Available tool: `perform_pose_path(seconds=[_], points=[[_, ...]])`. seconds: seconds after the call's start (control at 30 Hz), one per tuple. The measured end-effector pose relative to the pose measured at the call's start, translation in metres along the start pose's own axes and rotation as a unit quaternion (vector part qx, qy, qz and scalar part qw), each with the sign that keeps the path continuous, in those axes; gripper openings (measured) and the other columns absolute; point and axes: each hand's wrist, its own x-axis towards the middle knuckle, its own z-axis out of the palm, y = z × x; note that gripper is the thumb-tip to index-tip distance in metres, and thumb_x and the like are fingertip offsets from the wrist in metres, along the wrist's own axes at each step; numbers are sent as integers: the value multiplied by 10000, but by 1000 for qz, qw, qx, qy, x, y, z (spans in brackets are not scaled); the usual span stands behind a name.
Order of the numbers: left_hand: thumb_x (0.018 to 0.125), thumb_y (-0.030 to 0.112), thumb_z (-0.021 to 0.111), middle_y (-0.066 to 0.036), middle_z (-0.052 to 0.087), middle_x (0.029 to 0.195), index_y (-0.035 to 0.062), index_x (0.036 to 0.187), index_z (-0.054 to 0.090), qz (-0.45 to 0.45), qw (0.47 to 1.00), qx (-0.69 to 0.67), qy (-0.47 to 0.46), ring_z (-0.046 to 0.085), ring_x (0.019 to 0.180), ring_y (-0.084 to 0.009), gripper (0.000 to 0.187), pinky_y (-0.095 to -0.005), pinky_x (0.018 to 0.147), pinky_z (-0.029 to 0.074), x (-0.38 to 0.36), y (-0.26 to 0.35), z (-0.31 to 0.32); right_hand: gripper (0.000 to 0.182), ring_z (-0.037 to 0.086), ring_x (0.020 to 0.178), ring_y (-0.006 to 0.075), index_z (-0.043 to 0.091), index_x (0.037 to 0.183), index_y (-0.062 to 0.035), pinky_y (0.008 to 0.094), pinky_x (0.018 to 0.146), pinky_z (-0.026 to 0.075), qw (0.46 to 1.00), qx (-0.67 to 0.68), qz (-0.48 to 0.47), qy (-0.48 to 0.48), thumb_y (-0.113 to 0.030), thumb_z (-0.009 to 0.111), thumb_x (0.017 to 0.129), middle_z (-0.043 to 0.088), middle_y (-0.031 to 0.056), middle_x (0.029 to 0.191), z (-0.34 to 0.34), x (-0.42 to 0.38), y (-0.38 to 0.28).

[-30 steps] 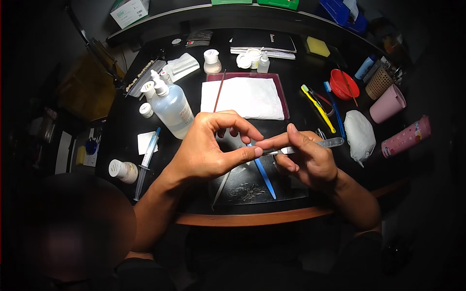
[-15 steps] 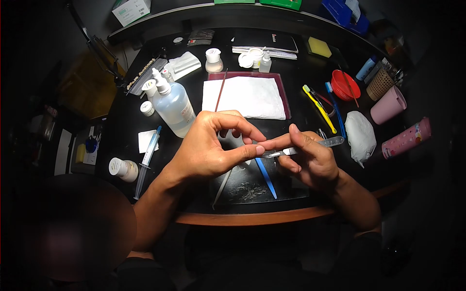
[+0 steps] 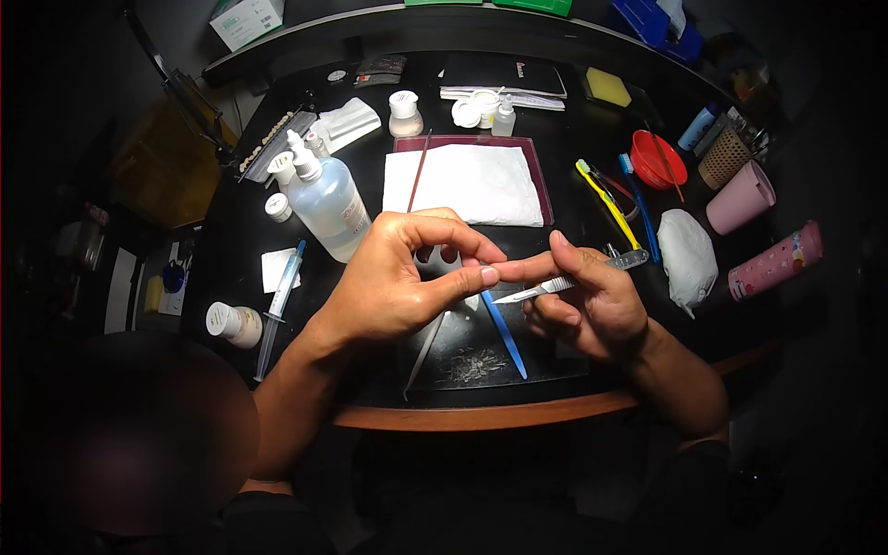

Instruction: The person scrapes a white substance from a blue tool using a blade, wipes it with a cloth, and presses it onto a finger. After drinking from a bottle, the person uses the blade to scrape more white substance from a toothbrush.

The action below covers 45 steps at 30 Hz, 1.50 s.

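Presently R hand (image 3: 592, 301) pinches scalpel (image 3: 548, 288) btwn thumb & fingers, just R of frame ctr, bare blade pointing L. L hand (image 3: 402, 282): thumb & index tips close up at R index tip; can't tell if anything small's btwn. Prob. best: keep fingertips braced together, blade moves small, edge off skin. Lower ctr: dark mat (image 3: 546, 370) w/ pale scraps (image 3: 476, 367), blue tool (image 3: 504, 335). Black bench (image 3: 370, 162), white pad (image 3: 486, 185) upper ctr. Room dim, hands well lit.
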Motion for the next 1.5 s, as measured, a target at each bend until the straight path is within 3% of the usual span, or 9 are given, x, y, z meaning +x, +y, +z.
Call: perform_pose_path(seconds=[0.3, 0.4, 0.5, 0.67, 0.77, 0.87, 1.13, 1.33, 1.5], points=[[899, 126, 810, -57, 720, 896, 3, 996, 797, 10, 1000, -25, 2, 646, 835, -111, 157, -272, 795, 493, 1, -2, 1, 688, 355, 558, 48, 593, 1375, 102, 226, 573, 343, 1000, 14, 3, -22, -466, 274, 1155, 409, -50, 602, -3, 1, 2], [904, 123, 805, -58, 723, 908, -1, 1003, 790, -10, 1000, -17, 1, 652, 846, -111, 160, -273, 803, 498, 0, 0, 0, 696, 367, 548, 94, 606, 1399, 40, 295, 644, 398, 1000, 8, 12, -15, -466, 195, 1156, 356, -50, 547, -8, 1, 4], [906, 117, 801, -59, 731, 925, -7, 1022, 780, -31, 999, -30, 2, 660, 868, -106, 171, -269, 816, 503, 0, -1, 0, 709, 380, 565, 95, 582, 1421, 47, 300, 652, 399, 1000, 16, 15, -9, -475, 184, 1153, 357, -49, 548, -6, 2, 4], [898, 120, 808, -60, 744, 937, -20, 1059, 768, -47, 997, -68, -4, 677, 883, -108, 217, -265, 824, 523, 0, 1, 0, 713, 345, 547, 68, 579, 1405, 84, 256, 606, 362, 1000, -13, -5, 14, -475, 214, 1154, 400, -47, 585, -1, 0, 6], [911, 173, 813, -54, 752, 873, 0, 1032, 790, -46, 991, -129, -8, 666, 809, -88, 213, -245, 735, 515, -2, 2, 2, 727, 332, 520, 76, 581, 1404, 78, 250, 580, 354, 996, -87, -14, 10, -484, 196, 1152, 366, -54, 557, 8, -2, 2], [895, 126, 814, -84, 766, 934, -32, 1057, 780, -62, 988, -137, -38, 704, 884, -128, 229, -270, 807, 548, 0, 5, -1, 740, 299, 478, 80, 581, 1403, 79, 253, 533, 340, 993, -115, -13, -7, -484, 171, 1152, 320, -64, 521, 7, -3, 3], [862, 102, 833, -116, 775, 943, -30, 1019, 798, -68, 980, -176, -68, 712, 905, -159, 208, -300, 855, 543, 0, 0, -3, 722, 289, 450, 67, 579, 1395, 99, 255, 486, 327, 993, -93, 0, -74, -461, 189, 1157, 319, -58, 516, 2, -3, -2], [840, 90, 842, -128, 775, 941, -16, 995, 809, -46, 981, -172, -73, 713, 908, -181, 191, -328, 885, 536, 0, 3, -4, 697, 303, 478, 56, 615, 1394, 58, 227, 524, 326, 989, -125, 8, -74, -438, 184, 1159, 350, -62, 536, 2, -5, -4], [838, 87, 843, -132, 775, 944, -14, 987, 811, -37, 982, -169, -79, 713, 905, -182, 183, -332, 879, 538, -1, 2, -5, 680, 307, 437, 61, 622, 1349, 102, 242, 460, 326, 989, -132, -1, -67, -410, 216, 1160, 374, -45, 529, 5, -4, -5]])
